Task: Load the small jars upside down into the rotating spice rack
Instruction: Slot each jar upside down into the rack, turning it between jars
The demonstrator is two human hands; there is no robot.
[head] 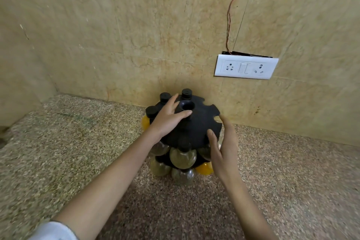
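A black rotating spice rack (pixel 196 124) stands on the counter against the wall. Its top disc has open notches on the right side. Black jar caps (pixel 186 93) poke up through the disc at the back left. Round jars (pixel 182 157) with greenish, dark and yellow contents hang below the disc in two tiers. My left hand (pixel 167 118) lies flat on the disc's left side, fingers spread toward the centre hole. My right hand (pixel 222 146) rests against the disc's right front edge, thumb on top. Neither hand holds a jar.
The speckled granite counter (pixel 78 142) runs left and right of the rack. A beige stone wall stands right behind it. A white socket-and-switch plate (pixel 245 66) with a loose wire above it is on the wall at the right.
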